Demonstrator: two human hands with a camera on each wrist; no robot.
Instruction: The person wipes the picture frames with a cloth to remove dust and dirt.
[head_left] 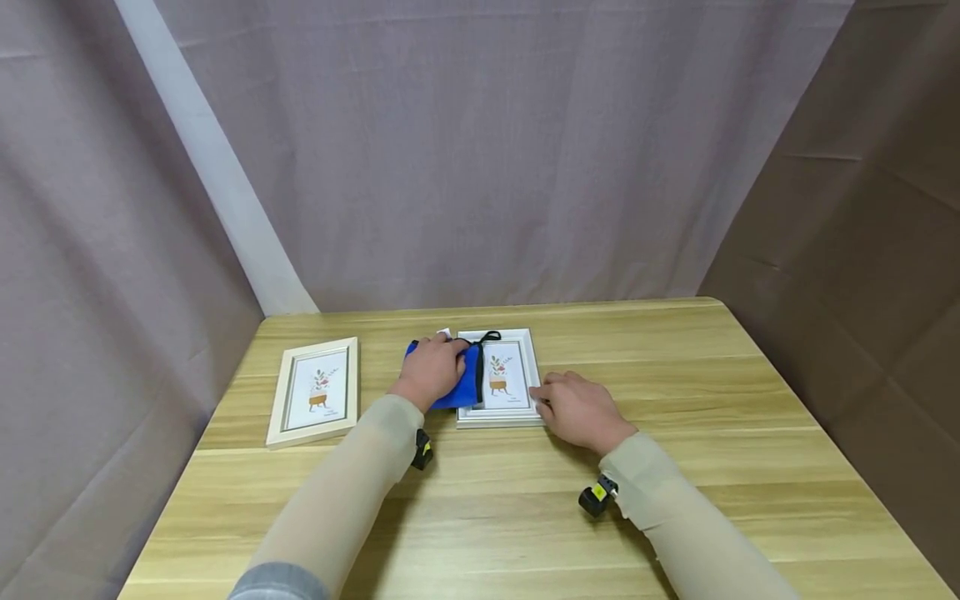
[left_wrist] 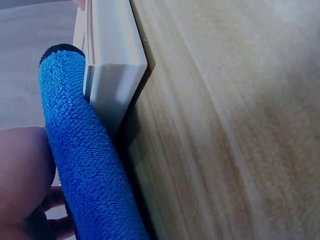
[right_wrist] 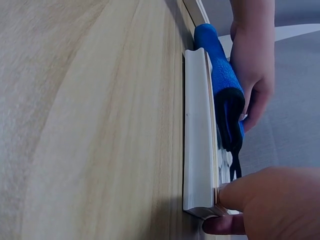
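Observation:
A folded blue towelling cloth [head_left: 469, 379] with black edging and a black loop lies over the left part of a white picture frame [head_left: 534, 350]. My left hand [head_left: 435, 367] grips the cloth from above, its fingers bent over it. In the left wrist view the fuzzy blue cloth [left_wrist: 90, 135] overlaps the pale side of the frame [left_wrist: 112, 80]. At the frame's right edge is my right hand [head_left: 581, 408]; in the right wrist view its thumb and a finger pinch the near corner of the frame [right_wrist: 197, 150]. The frame lies flat, its plant picture partly hidden by the cloth.
A second, cream picture frame [head_left: 279, 400] with a similar plant picture lies at the left of the wooden table [head_left: 480, 500]. Grey curtains [head_left: 480, 167] hang behind the table's far edge, and a brown one [head_left: 862, 250] stands on the right.

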